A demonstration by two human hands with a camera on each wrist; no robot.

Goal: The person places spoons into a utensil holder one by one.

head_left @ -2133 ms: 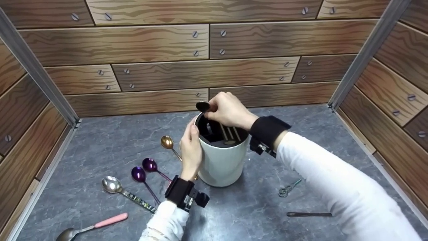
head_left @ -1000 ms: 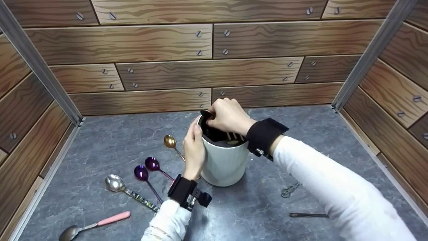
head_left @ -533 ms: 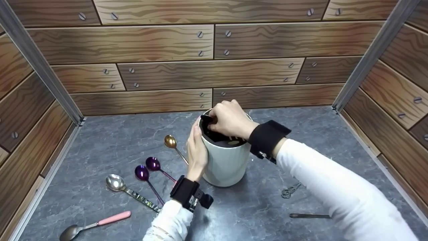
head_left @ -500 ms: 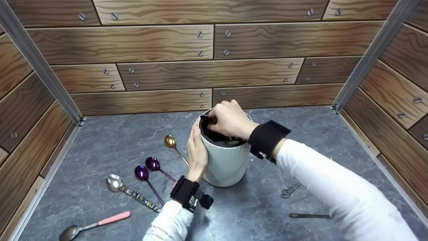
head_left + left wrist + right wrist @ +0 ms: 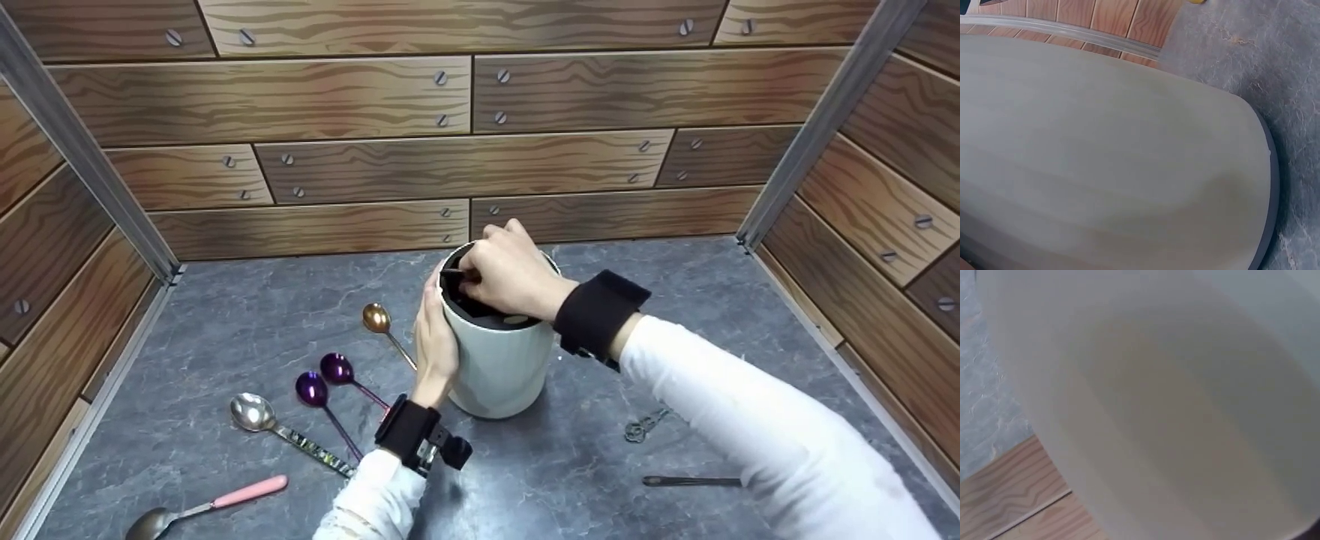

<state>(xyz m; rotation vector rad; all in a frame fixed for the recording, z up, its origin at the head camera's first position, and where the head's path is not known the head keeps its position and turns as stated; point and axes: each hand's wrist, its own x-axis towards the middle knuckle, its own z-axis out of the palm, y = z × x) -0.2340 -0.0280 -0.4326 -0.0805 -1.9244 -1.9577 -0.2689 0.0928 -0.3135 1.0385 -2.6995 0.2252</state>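
A white cylindrical utensil holder (image 5: pixel 499 371) with a dark divided insert stands mid-table; its pale wall fills much of both wrist views. My left hand (image 5: pixel 437 337) rests along its left side, fingers pointing up towards the rim. Over the opening, my right hand (image 5: pixel 514 274) pinches a dark spoon (image 5: pixel 452 271), its head seen nearly edge-on at rim level. The spoon's handle is hidden inside the holder and behind the fingers. A gold spoon (image 5: pixel 376 318) and two purple spoons (image 5: pixel 312 389) lie left of the holder, partly covered by my left hand and wrist.
Further left lie a silver spoon with a patterned handle (image 5: pixel 253 412) and a pink-handled spoon (image 5: pixel 250 491). On the right are a small ornate greenish utensil (image 5: pixel 637 430) and a dark handle (image 5: pixel 690 481), partly under my sleeve. Wood-patterned walls (image 5: pixel 360 169) enclose the grey tabletop.
My right hand has lowered the dark spoon from above the rim into the holder, and its round head has turned from face-on to edge-on. The left hand stays at the holder's side.
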